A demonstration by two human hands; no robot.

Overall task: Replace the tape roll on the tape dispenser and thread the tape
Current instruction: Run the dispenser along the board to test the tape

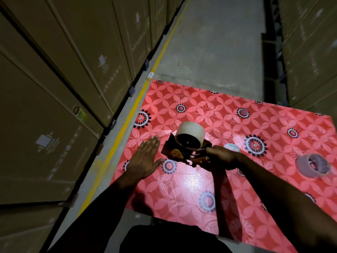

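The right hand point(221, 157) is closed around the near end of the tape dispenser point(184, 152), seemingly at its handle, though the fingers hide exactly what they grip. The left hand point(144, 157) is flat and open, fingers together, palm down just above or on the red flowered table cover point(200, 189), close beside the dispenser's left side and holding nothing.

A pale tape roll point(189, 133) already sits on the dispenser's hub, its dark core facing the camera, with the brass-coloured plates point(176, 153) of the front end below it. A second roll point(312, 165), greyish, lies on the cover well to the right, apart from both hands; it is probably the one taken off.

So the mounting step looks finished and threading is in hand. The next move calls for the free left hand to find the loose end on the pale roll, peel it, and lead it down between the roller and the plates toward the cutter while the right keeps the dispenser steady.
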